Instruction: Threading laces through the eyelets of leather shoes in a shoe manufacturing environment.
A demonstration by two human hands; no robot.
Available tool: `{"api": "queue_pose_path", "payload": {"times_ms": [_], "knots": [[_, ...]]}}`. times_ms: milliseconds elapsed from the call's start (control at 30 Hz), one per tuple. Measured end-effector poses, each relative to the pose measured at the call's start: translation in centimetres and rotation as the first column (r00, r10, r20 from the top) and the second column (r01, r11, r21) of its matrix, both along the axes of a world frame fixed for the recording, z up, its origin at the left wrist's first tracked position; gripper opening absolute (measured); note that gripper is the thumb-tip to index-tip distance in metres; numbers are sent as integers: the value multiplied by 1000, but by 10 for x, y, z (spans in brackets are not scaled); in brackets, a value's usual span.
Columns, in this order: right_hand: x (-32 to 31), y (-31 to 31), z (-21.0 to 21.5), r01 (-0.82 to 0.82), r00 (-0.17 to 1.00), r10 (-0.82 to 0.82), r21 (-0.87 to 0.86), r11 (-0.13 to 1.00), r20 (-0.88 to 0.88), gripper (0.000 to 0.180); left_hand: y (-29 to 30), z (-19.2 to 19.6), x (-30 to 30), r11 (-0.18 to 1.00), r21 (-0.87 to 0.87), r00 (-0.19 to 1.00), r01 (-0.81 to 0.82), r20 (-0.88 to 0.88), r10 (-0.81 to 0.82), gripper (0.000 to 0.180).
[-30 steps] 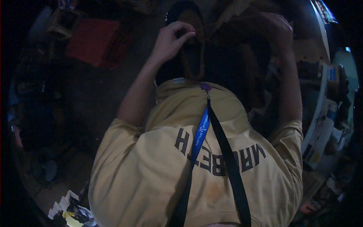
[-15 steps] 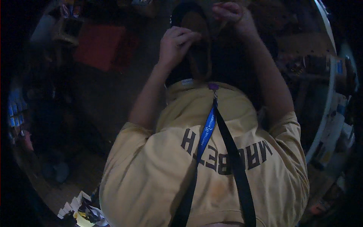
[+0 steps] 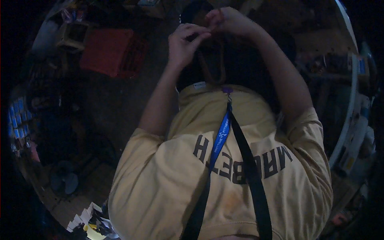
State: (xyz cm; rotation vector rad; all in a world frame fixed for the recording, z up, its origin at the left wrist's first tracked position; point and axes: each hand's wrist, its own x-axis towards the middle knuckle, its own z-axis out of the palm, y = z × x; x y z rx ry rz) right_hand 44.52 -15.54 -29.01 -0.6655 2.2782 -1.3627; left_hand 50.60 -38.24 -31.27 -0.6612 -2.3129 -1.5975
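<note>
My left hand [image 3: 185,44] and my right hand [image 3: 231,22] meet fingertip to fingertip at the top of the view. They are over the upper edge of a dark rounded object [image 3: 200,68] with a tan strip [image 3: 212,70] running down it. The left fingers are pinched together at that edge. The right fingers curl toward them, but the dim light hides what they hold. Below the hands, my yellow shirt [image 3: 168,180] fills the lower middle, with a blue and black lanyard [image 3: 221,136] hanging down it.
A red crate [image 3: 112,52] and a small wooden box [image 3: 72,36] sit on the dark floor at upper left. Blue packets [image 3: 16,118] line the left rim, and a round fan [image 3: 64,182] lies lower left. A white curved edge [image 3: 352,100] with cluttered shelves runs along the right.
Both hands have moved up and toward each other, from apart on the dark object to touching at its top edge. The view has tilted slightly.
</note>
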Motion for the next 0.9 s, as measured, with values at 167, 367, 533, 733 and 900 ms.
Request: {"api": "queue_pose_path", "payload": {"times_ms": [167,367,533,733,900], "knots": [[-15,8,-17,39,984,-22,-94,995,175,20,-1,-2,-5,999,-11,999,33,25,-33,16],[-1,-9,36,96,981,-117,140,985,152,22,2,2,-4,997,18,998,69,14,-69,15],[-1,-16,23,96,971,-27,284,954,-236,19,0,5,-3,996,5,996,90,6,-90,15],[-4,-14,13,190,952,-95,316,930,-292,19,0,2,-9,996,6,995,87,48,-87,15],[4,-7,16,73,981,-35,202,977,-189,20,3,-11,-10,991,55,992,119,30,-121,16]]}}
